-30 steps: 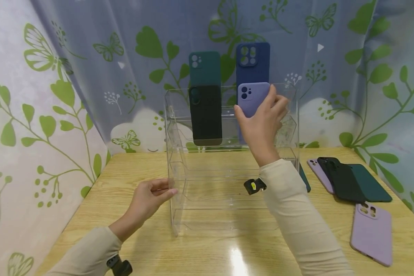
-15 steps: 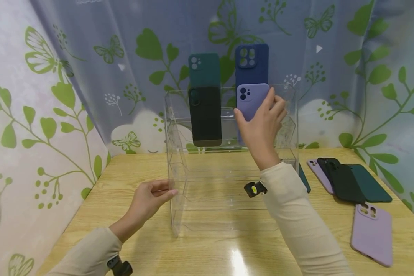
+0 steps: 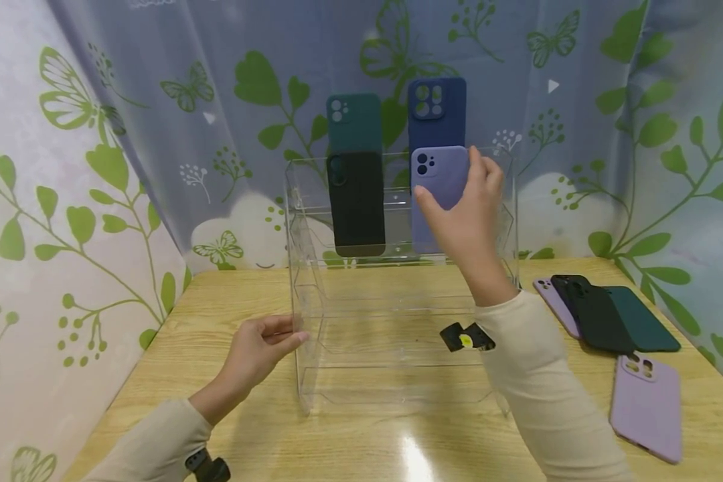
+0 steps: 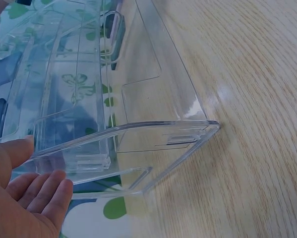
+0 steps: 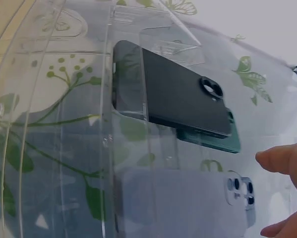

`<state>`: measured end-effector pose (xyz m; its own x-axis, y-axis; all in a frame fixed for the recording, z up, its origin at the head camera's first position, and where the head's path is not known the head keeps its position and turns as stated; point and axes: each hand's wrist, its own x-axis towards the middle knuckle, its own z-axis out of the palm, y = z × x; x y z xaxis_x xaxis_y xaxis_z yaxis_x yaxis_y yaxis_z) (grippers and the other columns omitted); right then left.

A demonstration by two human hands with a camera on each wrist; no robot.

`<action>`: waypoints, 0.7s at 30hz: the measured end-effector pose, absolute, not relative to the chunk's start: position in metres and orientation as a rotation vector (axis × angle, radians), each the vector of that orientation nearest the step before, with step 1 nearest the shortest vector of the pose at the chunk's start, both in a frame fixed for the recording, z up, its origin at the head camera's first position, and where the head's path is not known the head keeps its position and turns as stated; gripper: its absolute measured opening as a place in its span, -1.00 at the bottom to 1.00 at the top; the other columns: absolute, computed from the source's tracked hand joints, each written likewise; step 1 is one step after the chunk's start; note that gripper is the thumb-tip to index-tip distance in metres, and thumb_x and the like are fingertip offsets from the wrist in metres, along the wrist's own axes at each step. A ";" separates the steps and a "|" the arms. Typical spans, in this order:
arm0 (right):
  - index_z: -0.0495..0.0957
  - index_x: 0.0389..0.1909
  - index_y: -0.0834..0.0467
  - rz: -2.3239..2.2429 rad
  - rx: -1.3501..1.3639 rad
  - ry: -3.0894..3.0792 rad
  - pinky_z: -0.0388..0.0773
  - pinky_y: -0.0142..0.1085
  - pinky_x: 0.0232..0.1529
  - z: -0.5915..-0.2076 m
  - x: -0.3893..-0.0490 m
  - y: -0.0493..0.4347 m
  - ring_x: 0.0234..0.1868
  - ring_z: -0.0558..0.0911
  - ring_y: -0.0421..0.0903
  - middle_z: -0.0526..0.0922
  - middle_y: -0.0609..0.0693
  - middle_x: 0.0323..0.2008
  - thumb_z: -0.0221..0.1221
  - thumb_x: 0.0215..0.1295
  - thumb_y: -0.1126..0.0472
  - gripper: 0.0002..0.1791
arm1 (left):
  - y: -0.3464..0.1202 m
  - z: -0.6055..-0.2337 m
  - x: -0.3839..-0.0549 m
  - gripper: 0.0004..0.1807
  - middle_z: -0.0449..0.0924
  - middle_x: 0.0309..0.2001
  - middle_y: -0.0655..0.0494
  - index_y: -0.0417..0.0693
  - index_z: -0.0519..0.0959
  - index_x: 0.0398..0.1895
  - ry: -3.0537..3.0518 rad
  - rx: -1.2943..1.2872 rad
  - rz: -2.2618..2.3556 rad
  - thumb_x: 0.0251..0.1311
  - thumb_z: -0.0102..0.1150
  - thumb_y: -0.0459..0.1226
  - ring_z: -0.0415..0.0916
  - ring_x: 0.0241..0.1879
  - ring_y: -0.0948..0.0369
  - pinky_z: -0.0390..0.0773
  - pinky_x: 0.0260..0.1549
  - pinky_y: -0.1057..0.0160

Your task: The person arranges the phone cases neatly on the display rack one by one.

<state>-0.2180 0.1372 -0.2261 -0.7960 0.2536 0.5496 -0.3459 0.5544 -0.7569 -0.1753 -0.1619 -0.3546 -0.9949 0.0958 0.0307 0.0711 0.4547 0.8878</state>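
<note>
A clear acrylic display rack (image 3: 361, 365) stands on the table. My left hand (image 3: 259, 355) holds the edge of its left side panel, with the thumb over the front edge and the fingers along the outside. On the upper tier, a lavender phone case (image 3: 424, 231) stands upright in front of a dark blue phone case (image 3: 436, 130). My right hand (image 3: 472, 217) is spread beside the lavender case; in the right wrist view, its fingertips (image 5: 272, 157) are apart from it. To the left, a black phone case (image 3: 358, 207) stands before a green phone case (image 3: 355, 124).
On the table at right lie a black phone case (image 3: 599, 318), a dark green phone case (image 3: 651, 321) and a small lilac case (image 3: 554, 304), overlapping. Nearer lies a larger lilac phone case (image 3: 646, 408). A patterned curtain (image 3: 265, 134) hangs behind the rack.
My right hand has loosened from the lavender phone case and shifted slightly right, showing more of the case. The left hand stays on the rack's side panel.
</note>
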 end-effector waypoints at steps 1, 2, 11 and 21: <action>-0.08 0.51 0.12 1.255 0.086 -2.164 0.19 -0.01 0.34 -0.225 -0.216 0.140 0.38 0.11 0.06 0.00 0.15 0.39 0.23 0.23 -0.05 -0.04 | -0.162 -0.355 -0.175 -0.51 0.61 0.02 -0.18 -0.25 0.55 0.13 2.656 0.153 1.623 0.17 0.32 -0.20 0.63 -0.04 0.05 0.64 -0.10 0.19; -0.07 0.51 0.11 1.258 0.095 -2.167 0.19 -0.01 0.34 -0.224 -0.213 0.143 0.38 0.13 0.06 0.00 0.15 0.39 0.23 0.23 -0.05 -0.04 | -0.162 -0.355 -0.175 -0.51 0.61 0.03 -0.18 -0.25 0.54 0.13 2.654 0.153 1.623 0.17 0.32 -0.19 0.63 -0.03 0.05 0.64 -0.10 0.19; -0.07 0.52 0.04 1.191 0.145 -2.239 0.07 0.14 0.38 -0.222 -0.191 0.181 0.43 0.06 0.09 -0.04 0.11 0.44 0.22 0.25 -0.08 -0.06 | -0.162 -0.354 -0.176 -0.51 0.61 0.03 -0.19 -0.25 0.54 0.13 2.649 0.161 1.630 0.17 0.32 -0.20 0.63 -0.03 0.04 0.64 -0.09 0.20; -0.14 0.53 -0.02 1.153 0.045 -2.309 0.03 0.27 0.33 -0.246 -0.183 0.236 0.45 0.01 0.18 -0.12 0.11 0.47 0.16 0.29 -0.13 -0.06 | -0.162 -0.354 -0.175 -0.50 0.59 0.05 -0.19 -0.26 0.53 0.14 2.660 0.168 1.616 0.18 0.31 -0.18 0.62 -0.02 0.03 0.64 -0.08 0.19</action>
<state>-0.1826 0.2363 -0.2456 -0.8465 0.2089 0.4897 -0.2661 0.6307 -0.7290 -0.1748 -0.1624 -0.3540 -0.9939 0.1047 0.0347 0.0790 0.4564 0.8862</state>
